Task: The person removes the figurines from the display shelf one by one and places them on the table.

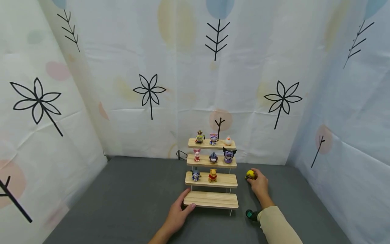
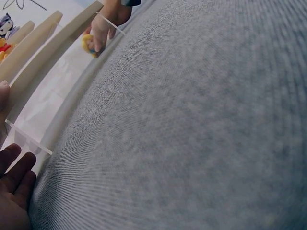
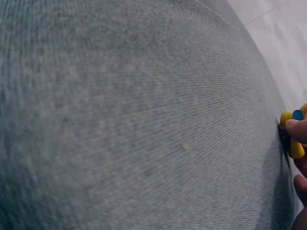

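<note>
A four-tier wooden display stand [image 1: 211, 200] with clear supports stands on the dark grey surface. My left hand [image 1: 177, 214] grips the left end of its lowest tier; in the left wrist view the thumb [image 2: 4, 96] lies on the board and the other fingers are below it. To the right of the stand, my right hand [image 1: 260, 185] pinches a small yellow figurine [image 1: 251, 174] at the surface. In the right wrist view, the figurine [image 3: 296, 149] shows yellow parts and a blue spot, partly hidden by the fingers.
Several small figurines stand on the upper three tiers, among them a Winnie-the-Pooh figurine [image 1: 212, 175] and a purple-and-black one [image 1: 228, 156]. A black cord loop [image 1: 181, 155] lies behind the stand. Patterned white cloth [image 1: 189, 84] encloses the back and sides.
</note>
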Demonstrator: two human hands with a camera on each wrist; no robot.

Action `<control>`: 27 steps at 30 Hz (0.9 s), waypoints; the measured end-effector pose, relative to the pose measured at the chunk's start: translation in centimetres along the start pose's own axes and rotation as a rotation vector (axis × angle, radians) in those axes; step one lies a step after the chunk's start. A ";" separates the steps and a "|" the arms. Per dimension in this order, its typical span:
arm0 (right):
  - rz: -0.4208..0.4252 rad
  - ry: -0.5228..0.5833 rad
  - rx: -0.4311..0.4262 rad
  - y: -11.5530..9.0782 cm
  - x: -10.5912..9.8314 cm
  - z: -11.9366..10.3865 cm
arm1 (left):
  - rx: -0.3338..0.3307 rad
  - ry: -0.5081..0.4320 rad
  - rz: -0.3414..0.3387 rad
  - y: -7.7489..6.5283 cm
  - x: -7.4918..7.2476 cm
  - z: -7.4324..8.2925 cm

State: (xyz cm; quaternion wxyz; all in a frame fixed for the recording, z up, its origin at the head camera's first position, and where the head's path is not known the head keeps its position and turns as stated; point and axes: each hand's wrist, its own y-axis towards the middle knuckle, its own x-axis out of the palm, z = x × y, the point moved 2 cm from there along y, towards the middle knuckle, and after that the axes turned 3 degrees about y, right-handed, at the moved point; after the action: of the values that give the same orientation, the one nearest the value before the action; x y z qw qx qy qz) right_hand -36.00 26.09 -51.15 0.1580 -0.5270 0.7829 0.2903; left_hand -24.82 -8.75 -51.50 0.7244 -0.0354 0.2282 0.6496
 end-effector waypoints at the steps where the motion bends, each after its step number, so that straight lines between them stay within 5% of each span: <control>1: -0.002 -0.001 0.001 0.0 0.0 0.1 | -0.001 0.000 -0.003 -0.1 -0.2 0.6; 4: -0.015 -0.011 0.002 0.1 0.0 0.3 | -0.006 -0.012 -0.011 -0.4 -0.5 1.7; 11: -0.033 -0.020 -0.003 0.2 0.1 0.5 | 0.004 0.023 -0.008 0.3 0.2 -1.2; 27: -0.021 0.008 -0.010 -0.5 -1.7 -0.8 | -0.002 0.001 -0.005 0.4 0.5 -1.9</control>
State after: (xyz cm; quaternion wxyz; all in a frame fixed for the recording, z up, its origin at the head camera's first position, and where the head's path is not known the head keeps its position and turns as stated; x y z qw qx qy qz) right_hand -34.85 26.74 -49.70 0.1550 -0.5372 0.7766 0.2903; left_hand -25.73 -8.90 -53.25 0.7260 -0.0370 0.2276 0.6479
